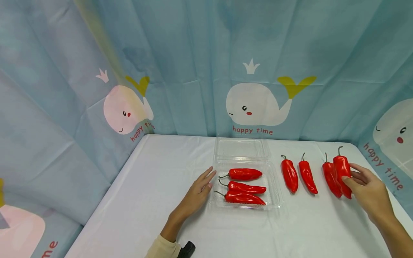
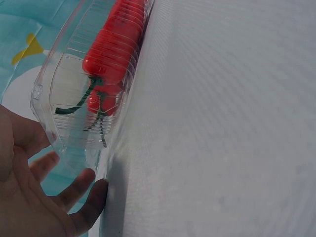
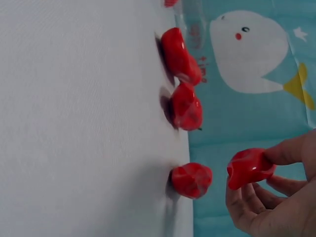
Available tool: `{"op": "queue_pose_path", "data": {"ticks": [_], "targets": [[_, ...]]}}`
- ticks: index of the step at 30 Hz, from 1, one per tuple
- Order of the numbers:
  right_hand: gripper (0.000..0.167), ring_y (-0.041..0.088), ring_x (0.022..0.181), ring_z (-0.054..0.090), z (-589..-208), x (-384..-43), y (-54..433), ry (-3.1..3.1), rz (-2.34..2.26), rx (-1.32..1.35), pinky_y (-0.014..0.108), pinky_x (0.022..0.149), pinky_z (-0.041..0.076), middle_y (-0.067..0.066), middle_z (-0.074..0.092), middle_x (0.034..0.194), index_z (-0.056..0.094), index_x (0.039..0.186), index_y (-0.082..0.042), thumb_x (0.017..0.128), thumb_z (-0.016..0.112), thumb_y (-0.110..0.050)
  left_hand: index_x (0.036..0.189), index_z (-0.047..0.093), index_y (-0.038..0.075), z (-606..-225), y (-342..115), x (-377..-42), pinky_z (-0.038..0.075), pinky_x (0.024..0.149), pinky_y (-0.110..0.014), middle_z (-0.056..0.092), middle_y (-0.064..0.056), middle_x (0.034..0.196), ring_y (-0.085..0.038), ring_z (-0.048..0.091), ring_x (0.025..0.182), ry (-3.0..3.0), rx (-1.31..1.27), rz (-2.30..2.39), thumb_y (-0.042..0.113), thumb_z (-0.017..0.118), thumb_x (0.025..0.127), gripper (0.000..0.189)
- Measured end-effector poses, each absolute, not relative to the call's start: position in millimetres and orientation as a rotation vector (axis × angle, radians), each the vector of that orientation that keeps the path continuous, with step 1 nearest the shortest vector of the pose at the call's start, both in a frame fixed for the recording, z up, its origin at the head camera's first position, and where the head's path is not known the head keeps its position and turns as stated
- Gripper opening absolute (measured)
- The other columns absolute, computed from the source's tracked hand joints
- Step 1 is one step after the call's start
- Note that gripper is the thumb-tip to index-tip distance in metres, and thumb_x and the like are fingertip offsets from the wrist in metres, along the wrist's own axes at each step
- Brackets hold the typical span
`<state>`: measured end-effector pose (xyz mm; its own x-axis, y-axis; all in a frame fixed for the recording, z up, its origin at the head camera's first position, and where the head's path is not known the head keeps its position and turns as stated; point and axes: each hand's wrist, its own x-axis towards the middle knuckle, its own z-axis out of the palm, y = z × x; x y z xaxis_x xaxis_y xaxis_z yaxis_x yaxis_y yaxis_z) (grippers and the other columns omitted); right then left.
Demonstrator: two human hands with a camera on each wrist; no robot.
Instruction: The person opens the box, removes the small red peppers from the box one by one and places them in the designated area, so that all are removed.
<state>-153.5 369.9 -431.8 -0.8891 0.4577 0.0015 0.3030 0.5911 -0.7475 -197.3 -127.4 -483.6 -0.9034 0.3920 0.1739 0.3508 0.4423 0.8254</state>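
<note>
A red chili pepper point(image 1: 341, 169) is pinched in my right hand point(image 1: 371, 190), between thumb and fingers. In the right wrist view this held pepper point(image 3: 249, 168) hangs above the table, apart from another pepper point(image 3: 191, 180) below it. My left hand point(image 1: 195, 195) rests at the left side of a clear plastic clamshell box point(image 1: 273, 184), fingers loosely extended. The left wrist view shows its fingers close around the near corner of the box point(image 2: 54, 94) without a grip. Inside lie three red peppers point(image 1: 244, 174), stems to the left. The lid point(image 1: 240, 147) is folded back.
Two red peppers point(image 1: 289, 175) point(image 1: 308, 177) lie on the white table to the right of the box, and another point(image 1: 330, 179) lies partly behind the held one. A blue curtain with whale prints point(image 1: 190, 71) stands behind the table.
</note>
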Motion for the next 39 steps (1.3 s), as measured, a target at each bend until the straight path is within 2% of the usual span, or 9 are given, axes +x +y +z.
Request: {"op": "queue_pose_path", "data": {"ticks": [11, 19, 26, 39], "targets": [[0.07, 0.06, 0.145, 0.038, -440, -158, 390, -2.611, 1.193, -0.826, 0.067, 0.102, 0.042, 0.035, 0.025, 0.167, 0.017, 0.169, -0.005, 0.112, 0.052, -0.024, 0.162, 0.043, 0.004, -481, -127, -197, 0.02, 0.126, -0.068, 0.028, -0.014, 0.174, -0.042, 0.022, 0.161, 2.626, 0.674, 1.494, 0.009, 0.046, 0.112, 0.05], [0.07, 0.062, 0.146, 0.034, -452, -161, 409, -2.632, 1.199, -0.872, 0.07, 0.104, 0.043, 0.037, 0.021, 0.167, 0.014, 0.169, -0.003, 0.112, 0.051, -0.021, 0.163, 0.042, 0.006, -480, -128, -196, 0.02, 0.128, -0.064, 0.027, -0.01, 0.175, -0.035, 0.021, 0.163, 2.608, 0.667, 1.487, 0.011, 0.047, 0.112, 0.051], [0.069, 0.062, 0.147, 0.032, -454, -164, 418, -2.649, 1.217, -0.946, 0.07, 0.107, 0.042, 0.039, 0.019, 0.167, 0.011, 0.169, -0.003, 0.112, 0.047, -0.018, 0.162, 0.042, 0.005, -481, -128, -196, 0.02, 0.127, -0.067, 0.027, -0.013, 0.175, -0.04, 0.021, 0.162, 2.619, 0.666, 1.495, 0.009, 0.047, 0.112, 0.05], [0.067, 0.062, 0.145, 0.033, -459, -165, 421, -2.667, 1.207, -1.01, 0.068, 0.109, 0.041, 0.042, 0.021, 0.164, 0.015, 0.167, 0.0, 0.112, 0.049, -0.017, 0.162, 0.043, 0.007, -481, -128, -197, 0.021, 0.128, -0.064, 0.027, -0.012, 0.175, -0.036, 0.022, 0.162, 2.622, 0.667, 1.481, 0.01, 0.047, 0.112, 0.05]]}}
